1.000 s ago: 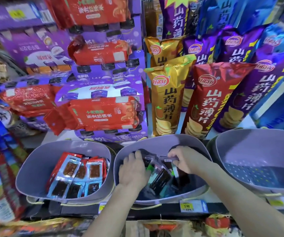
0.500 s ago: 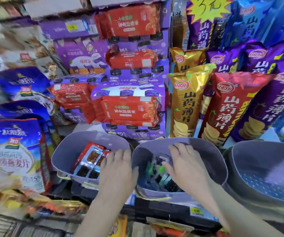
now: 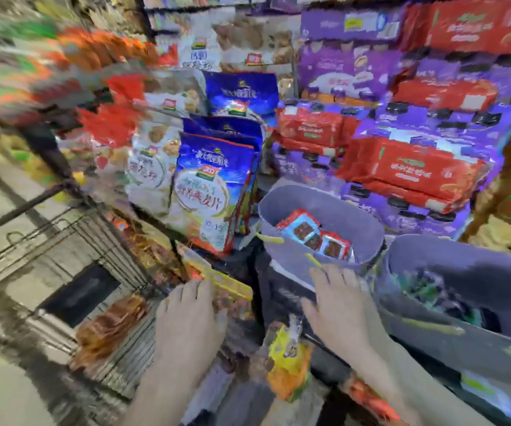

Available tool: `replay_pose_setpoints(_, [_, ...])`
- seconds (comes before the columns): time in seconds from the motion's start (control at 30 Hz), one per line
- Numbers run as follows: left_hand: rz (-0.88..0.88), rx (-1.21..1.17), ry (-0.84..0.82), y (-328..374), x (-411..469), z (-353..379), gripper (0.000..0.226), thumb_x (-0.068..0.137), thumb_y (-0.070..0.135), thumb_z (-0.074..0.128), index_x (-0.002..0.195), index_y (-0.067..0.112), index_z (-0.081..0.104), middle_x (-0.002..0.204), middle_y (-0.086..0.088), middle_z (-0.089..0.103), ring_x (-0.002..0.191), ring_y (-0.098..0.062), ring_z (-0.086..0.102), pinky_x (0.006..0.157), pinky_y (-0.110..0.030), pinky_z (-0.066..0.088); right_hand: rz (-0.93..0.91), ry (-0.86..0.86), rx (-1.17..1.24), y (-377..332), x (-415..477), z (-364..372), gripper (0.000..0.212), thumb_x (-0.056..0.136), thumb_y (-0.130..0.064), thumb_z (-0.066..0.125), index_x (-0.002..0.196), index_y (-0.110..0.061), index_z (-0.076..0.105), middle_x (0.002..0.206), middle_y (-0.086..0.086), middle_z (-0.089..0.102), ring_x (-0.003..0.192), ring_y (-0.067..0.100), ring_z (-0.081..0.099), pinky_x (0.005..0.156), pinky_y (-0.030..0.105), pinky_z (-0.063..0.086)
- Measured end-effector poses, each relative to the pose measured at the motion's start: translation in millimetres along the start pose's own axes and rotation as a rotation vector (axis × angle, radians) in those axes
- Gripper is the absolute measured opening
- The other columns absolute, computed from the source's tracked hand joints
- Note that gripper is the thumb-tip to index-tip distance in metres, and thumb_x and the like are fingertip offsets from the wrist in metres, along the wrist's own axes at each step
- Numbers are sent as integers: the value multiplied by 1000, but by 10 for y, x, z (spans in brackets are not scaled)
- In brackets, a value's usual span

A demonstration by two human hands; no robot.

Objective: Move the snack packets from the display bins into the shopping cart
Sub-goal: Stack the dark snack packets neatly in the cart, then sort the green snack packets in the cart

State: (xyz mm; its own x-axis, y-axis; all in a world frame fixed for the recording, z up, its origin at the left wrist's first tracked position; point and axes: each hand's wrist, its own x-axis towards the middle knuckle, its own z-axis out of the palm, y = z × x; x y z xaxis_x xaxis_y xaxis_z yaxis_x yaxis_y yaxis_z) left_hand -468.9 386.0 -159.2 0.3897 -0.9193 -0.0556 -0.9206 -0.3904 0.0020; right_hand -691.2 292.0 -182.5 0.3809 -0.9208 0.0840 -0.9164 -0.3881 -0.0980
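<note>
heavy motion blur across the view. at far left stands the wire shopping cart [image 3: 106, 241], with orange-brown packets [image 3: 110, 327] lying in it. just right of the cart is the left hand [image 3: 189, 321], back up, fingers reaching forward over the yellow shelf edge [image 3: 229, 282]. its underside is hidden, so whether it grips anything cannot be told. behind it, blue bags [image 3: 211, 186] stand upright on the shelf. lower down, between the two hands, is a yellow and orange packet [image 3: 289, 367]; contact with either hand cannot be told. the right hand [image 3: 337, 312] is also back up, fingers extended toward the front wall of the left grey bin [image 3: 325, 204]. its palm side is hidden, so its state cannot be told. that bin holds red and blue snack packets [image 3: 312, 236]. just to its right, the second grey bin [image 3: 469, 259] holds dark and green packets [image 3: 429, 290]. behind both bins, red packs [image 3: 414, 167] lie on purple cases [image 3: 337, 69].
</note>
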Motion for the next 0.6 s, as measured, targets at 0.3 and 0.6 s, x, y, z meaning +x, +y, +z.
replay_pose_setpoints(0.3, [-409, -97, -139, -1580, -865, 413, 49, 103, 59, 48, 141, 28, 50, 144, 6, 56, 133, -21, 52, 106, -37, 46, -356, -204, -29, -1673, -223, 336, 59, 103, -57, 40, 151, -24, 35, 151, 1, 42, 135, 28, 42, 109, 41, 34])
replay_pose_setpoints(0.6, [-686, -202, -254, -2216, -1156, 955, 56, 106, 55, 46, 153, 25, 43, 153, 4, 50, 139, -23, 49, 108, -37, 48, -658, -398, -96, -2631, 78, 826, 52, 104, -52, 41, 146, -22, 40, 147, 2, 45, 133, 28, 45, 109, 41, 37])
